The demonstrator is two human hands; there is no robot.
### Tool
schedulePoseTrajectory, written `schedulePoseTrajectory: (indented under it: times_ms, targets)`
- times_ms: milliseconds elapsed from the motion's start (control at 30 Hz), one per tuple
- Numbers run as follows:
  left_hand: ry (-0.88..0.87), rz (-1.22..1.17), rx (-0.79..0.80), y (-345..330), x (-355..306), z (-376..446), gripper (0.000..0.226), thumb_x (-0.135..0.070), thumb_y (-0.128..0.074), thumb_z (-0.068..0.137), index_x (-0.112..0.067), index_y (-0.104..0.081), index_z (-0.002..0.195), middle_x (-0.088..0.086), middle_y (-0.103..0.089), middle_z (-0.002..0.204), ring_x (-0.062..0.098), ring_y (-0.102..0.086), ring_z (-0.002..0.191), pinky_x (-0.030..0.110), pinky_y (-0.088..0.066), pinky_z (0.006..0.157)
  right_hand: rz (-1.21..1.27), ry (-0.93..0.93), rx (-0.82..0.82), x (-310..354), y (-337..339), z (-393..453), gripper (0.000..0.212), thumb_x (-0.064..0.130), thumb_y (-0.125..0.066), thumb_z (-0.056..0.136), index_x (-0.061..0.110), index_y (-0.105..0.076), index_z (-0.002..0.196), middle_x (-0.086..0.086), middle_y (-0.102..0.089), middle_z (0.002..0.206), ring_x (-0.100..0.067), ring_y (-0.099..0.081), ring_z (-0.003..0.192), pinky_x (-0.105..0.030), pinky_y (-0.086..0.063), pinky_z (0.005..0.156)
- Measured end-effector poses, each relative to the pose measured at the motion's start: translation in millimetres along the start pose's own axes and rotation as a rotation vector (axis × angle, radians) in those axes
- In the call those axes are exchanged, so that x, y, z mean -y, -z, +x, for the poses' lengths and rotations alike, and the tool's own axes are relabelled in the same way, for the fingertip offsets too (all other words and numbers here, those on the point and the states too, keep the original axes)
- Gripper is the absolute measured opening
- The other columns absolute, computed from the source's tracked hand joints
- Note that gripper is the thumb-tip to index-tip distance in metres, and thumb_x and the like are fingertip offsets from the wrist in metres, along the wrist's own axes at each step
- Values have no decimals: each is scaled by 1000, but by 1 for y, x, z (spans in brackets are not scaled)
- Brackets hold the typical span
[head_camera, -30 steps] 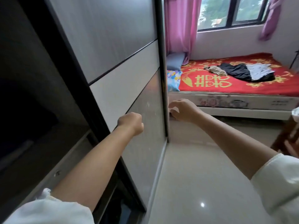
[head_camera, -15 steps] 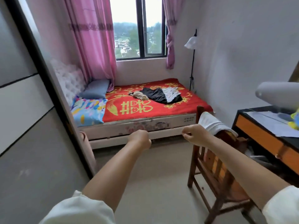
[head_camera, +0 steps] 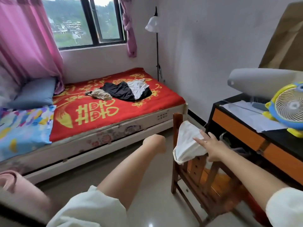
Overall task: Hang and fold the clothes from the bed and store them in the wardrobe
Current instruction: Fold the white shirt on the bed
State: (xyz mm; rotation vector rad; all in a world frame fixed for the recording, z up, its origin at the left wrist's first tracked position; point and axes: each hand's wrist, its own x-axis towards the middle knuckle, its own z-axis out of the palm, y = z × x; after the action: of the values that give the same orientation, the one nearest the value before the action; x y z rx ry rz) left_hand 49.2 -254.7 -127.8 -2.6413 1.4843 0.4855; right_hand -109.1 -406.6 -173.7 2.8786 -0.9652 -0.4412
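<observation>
**Clothes wait on the bed**

The left hand (head_camera: 155,143) is out in front, over the floor. Its fingers curl down out of sight, so I cannot tell if its grip is open or closed. The right hand (head_camera: 209,147) has an open grip, with straight fingers lying on a white cloth (head_camera: 186,145). The cloth hangs over the back of a wooden chair (head_camera: 196,174). Beside the chair is a black and orange tabletop (head_camera: 237,126) with a little blue and yellow fan (head_camera: 288,108). Farther off is the bed (head_camera: 98,112) with a red blanket. The clothes (head_camera: 123,90) lie in a small pile in the middle of it: one tan, one black, one white. Behind the bed are a window (head_camera: 88,22) and pink curtains (head_camera: 24,40).
</observation>
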Motion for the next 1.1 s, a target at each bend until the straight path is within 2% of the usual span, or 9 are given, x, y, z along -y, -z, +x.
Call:
schedulePoseTrajectory:
  times_ms: [100, 200, 300, 400, 533, 700, 833, 967, 1100]
  targets:
    - [-100, -8, 59, 16, 0, 34, 32, -16, -43, 92, -11, -55, 120, 7, -57, 118, 26, -55, 106, 32, -45, 78, 3, 34, -65, -3, -6, 23, 78, 3, -51, 87, 37, -11, 145, -2, 11, 154, -28, -27, 131, -34, -45, 95]
    - [-236, -59, 177, 28, 1, 66, 46, -24, -50, 93, -10, -42, 136, 9, -49, 134, 25, -47, 121, 30, -38, 94, 110, 35, -123, -11, 0, 43, 61, 7, -39, 93, 32, -20, 145, -2, -20, 151, -24, -49, 116, -27, -44, 88]
    - [-336, -208, 305, 24, 8, 103, 82, -36, -66, 83, -18, -17, 147, 7, -37, 145, 23, -39, 131, 31, -31, 105, 312, -25, -188, -21, 19, 65, 47, 14, -39, 95, 23, -36, 140, -4, -51, 133, -25, -54, 114, -28, -43, 83]
    - [-403, -324, 282, 17, 11, 145, 102, -39, -74, 74, -26, -6, 148, 4, -38, 143, 23, -41, 127, 38, -37, 106, 573, -42, -311, -30, 42, 93, 42, 33, -35, 91, 11, -55, 120, -7, -65, 103, -26, -60, 95, -29, -42, 68]
    - [-421, -549, 256, 30, 9, 182, 90, -22, -70, 76, -27, -14, 145, -3, -46, 131, 16, -46, 120, 37, -42, 102, 716, 90, -427, -45, 80, 138, 28, 24, -47, 94, 5, -60, 110, -13, -68, 95, -28, -62, 90, -41, -50, 76]
    - [-268, -913, 124, 86, 24, 227, 33, -5, -57, 76, -16, -54, 108, 3, -59, 102, 20, -57, 98, 34, -48, 87, 849, 229, -491, -64, 143, 193, 70, 55, -31, 67, 5, -65, 102, 4, -61, 75, 4, -53, 66, -6, -38, 62]
    - [-189, -1132, 143, 142, 62, 256, 16, -13, -55, 88, -12, -57, 103, 4, -62, 89, 16, -59, 77, 24, -50, 67, 969, 183, -567, -66, 180, 237, 54, 58, -33, 57, 22, -66, 82, 19, -58, 62, 11, -53, 60, -1, -36, 56]
    - [-162, -1519, 186, 163, 110, 281, 40, -48, -46, 83, -14, -57, 101, -1, -70, 76, 12, -66, 67, 22, -53, 60, 920, 122, -536, -41, 195, 304, 49, 64, -29, 66, 18, -36, 52, 7, -32, 47, -6, -32, 47, -12, -27, 42]
    - [-390, -1694, 187, 166, 167, 298, 99, -53, -87, 41, -19, -47, 125, 2, -67, 106, 17, -68, 85, 29, -55, 64, 1056, 70, -437, -12, 197, 376, 51, 37, -42, 97, -1, -46, 63, -2, -32, 60, -17, -33, 68, -25, -24, 51]
